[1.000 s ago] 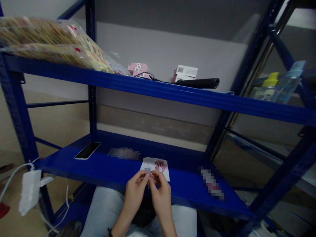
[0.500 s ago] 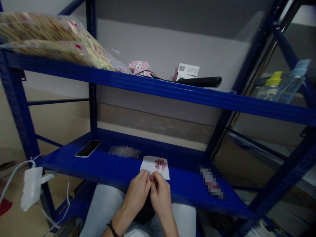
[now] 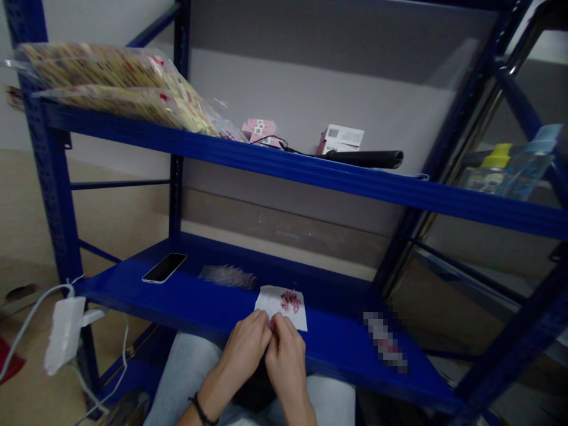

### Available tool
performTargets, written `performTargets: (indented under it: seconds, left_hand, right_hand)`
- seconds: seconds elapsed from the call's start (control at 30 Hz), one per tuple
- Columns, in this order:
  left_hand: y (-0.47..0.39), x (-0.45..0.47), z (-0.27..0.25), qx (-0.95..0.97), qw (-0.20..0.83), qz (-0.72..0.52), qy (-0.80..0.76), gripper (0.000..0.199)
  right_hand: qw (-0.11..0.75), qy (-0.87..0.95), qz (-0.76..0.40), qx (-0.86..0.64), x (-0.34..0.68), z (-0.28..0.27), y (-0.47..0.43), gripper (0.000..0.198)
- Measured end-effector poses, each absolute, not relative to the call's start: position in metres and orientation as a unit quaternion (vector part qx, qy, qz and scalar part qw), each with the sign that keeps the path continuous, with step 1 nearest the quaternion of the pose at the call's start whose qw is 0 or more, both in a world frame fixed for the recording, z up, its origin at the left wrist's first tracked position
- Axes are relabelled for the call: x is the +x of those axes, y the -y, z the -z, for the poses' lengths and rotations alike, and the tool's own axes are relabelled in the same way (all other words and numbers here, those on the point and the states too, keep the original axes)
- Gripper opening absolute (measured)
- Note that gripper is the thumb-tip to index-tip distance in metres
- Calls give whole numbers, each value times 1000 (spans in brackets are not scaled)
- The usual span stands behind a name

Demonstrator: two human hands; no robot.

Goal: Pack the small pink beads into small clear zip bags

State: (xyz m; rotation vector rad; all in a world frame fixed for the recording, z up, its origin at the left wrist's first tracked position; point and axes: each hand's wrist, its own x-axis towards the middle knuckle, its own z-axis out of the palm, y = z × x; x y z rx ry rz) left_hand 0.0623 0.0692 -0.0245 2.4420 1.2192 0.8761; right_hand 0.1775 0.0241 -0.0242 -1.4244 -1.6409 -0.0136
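Both hands meet over the front edge of the blue shelf, fingertips pinched together. My left hand (image 3: 251, 340) is closed, its thumb and fingers turned inward. Against it, my right hand (image 3: 286, 343) is closed in the same way. Whatever lies between the fingertips is too small or hidden to make out. Just beyond the fingers lies a white sheet of paper (image 3: 271, 297) with a little heap of small pink pieces (image 3: 290, 301) on its right part. Further left, a pile of clear plastic bags (image 3: 228, 276) rests on the shelf.
A phone (image 3: 164, 268) lies at the left of the lower blue shelf (image 3: 337, 343). A blurred-out item (image 3: 385, 341) lies at the right. Above, the upper shelf (image 3: 302, 168) carries filled bags (image 3: 115, 83), pink boxes (image 3: 341, 139) and bottles (image 3: 494, 165). A white power strip (image 3: 64, 334) hangs at left.
The view has shifted slightly, so the shelves appear a bit lower and further right. Both hands stay together at the paper's near edge, fingers drawn slightly closer.
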Motion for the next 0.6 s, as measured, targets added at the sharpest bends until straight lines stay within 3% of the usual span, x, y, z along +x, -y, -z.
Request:
performTargets:
  seconds: [0.27, 0.47, 0.6]
  left_hand:
    - [-69, 57, 17, 821, 126, -293, -474, 22]
    - [-75, 42, 0, 875, 74, -214, -427, 18]
    - [-87, 46, -32, 934, 74, -108, -333, 16]
  right_hand:
    - [489, 641, 29, -591, 182, 28, -28, 18]
    - [323, 775, -44, -542, 204, 6, -16, 32]
    - [277, 772, -69, -567, 206, -4, -15, 26]
